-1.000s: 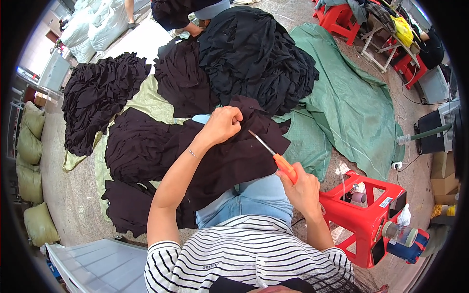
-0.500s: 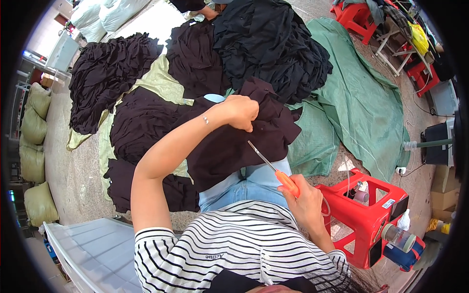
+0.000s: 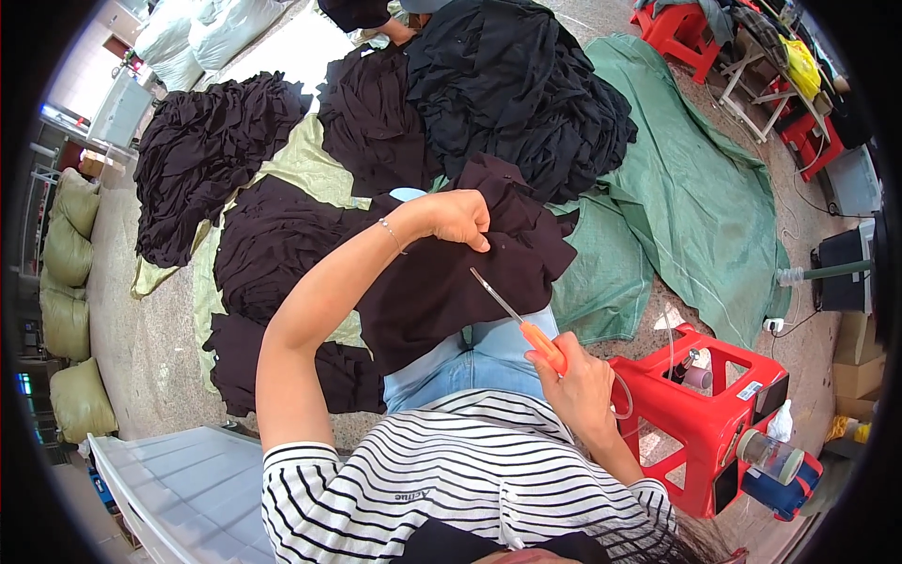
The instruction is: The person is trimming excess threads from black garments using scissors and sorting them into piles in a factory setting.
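Across my jeans-covered lap [image 3: 470, 361] lies a dark brown cloth [image 3: 442, 301]. My left hand [image 3: 458, 219] is closed on a fold of it, thumb and fingers pinched together. In my right hand [image 3: 580, 383] is an orange-handled tool [image 3: 542, 347] with a long, thin metal shaft. Its tip points up and left, close over the cloth just below my left hand; I cannot tell whether it touches. A clear tube [image 3: 628, 399] curves beside my right hand. Part of a light-blue rounded thing [image 3: 407, 195] shows behind my left wrist.
Heaps of dark brown cloth [image 3: 221, 160] lie ahead and left, with a black heap [image 3: 517, 94] farther back. A green tarp [image 3: 695, 179] spreads to the right. Near my right arm stands a red stool [image 3: 658, 395]. At the far edge shows another person's hand [image 3: 398, 32].
My left hand has shifted slightly left, still pinching the cloth. The tool in my right hand has moved a little left and up.
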The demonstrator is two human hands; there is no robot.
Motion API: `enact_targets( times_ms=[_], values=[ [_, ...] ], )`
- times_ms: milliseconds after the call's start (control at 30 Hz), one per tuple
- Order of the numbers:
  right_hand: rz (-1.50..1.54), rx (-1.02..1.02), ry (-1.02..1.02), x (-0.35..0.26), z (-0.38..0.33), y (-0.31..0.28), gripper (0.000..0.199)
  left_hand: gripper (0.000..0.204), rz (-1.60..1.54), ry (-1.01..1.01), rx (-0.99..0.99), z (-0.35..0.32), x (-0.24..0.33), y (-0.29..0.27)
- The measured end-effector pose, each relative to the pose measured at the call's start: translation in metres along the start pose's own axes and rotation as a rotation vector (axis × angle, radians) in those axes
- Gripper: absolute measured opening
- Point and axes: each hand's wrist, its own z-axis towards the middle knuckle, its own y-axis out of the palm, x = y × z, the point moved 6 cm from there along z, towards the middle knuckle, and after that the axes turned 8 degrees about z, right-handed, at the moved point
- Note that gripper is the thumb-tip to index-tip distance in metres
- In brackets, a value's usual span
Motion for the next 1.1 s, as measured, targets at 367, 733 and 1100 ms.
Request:
enact_targets(
  times_ms=[367, 733, 1100],
  values=[
    [-0.038, 0.111, 0.114, 0.025, -0.019, -0.028, 0.032, 0.014, -0.323, 0.112, -0.005, 0.018, 0.005, 0.024],
    [-0.054, 0.087, 0.116, 0.024, -0.012, -0.023, 0.034, 0.018, -0.410, 0.053, 0.026, 0.029, -0.016, 0.033],
    [0.074, 0.382, 0.225, 0.061, -0.004, -0.046, 0.030, 0.067, 0.285, -0.277, 0.567, 0.023, -0.001, -0.061]
  ],
)
